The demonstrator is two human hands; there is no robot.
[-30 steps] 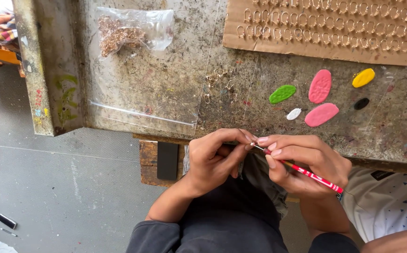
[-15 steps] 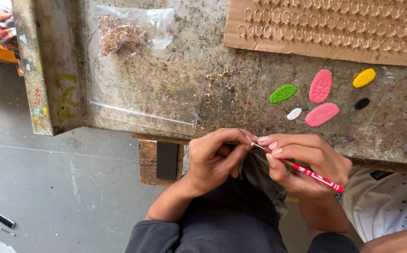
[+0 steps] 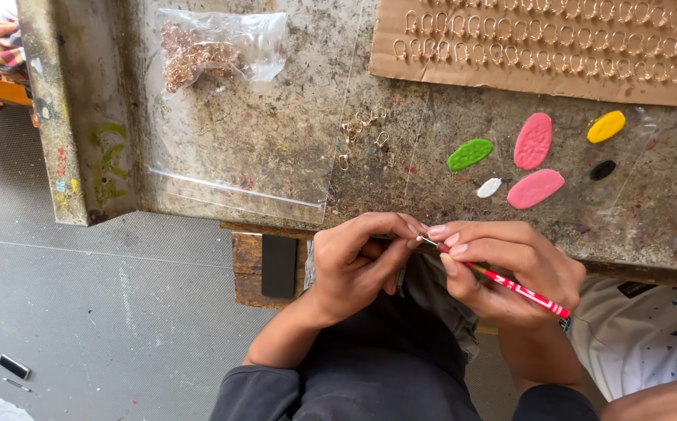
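While my two hands meet just below the near edge of the surface, my right hand has its fingers closed around one thin red paintbrush, its pale tip pointing left toward my other hand. My left hand has thumb and forefinger pinched together at that tip; whatever small piece sits between them is hidden, so I cannot tell what it is.

Just beyond, on the scuffed, paint-speckled surface, lie six flattened blobs of soft colour: one small white oval, two pink ovals, one ribbed green leaf shape, one yellow oval and one small black dot. To their left a few loose metal loops lie scattered beside a flat clear plastic sheet.

Farther off, one clear plastic bag holds a heap of coppery metal pieces. At the far right one sheet of brown cardboard carries rows of small metal hooks, too many to count.
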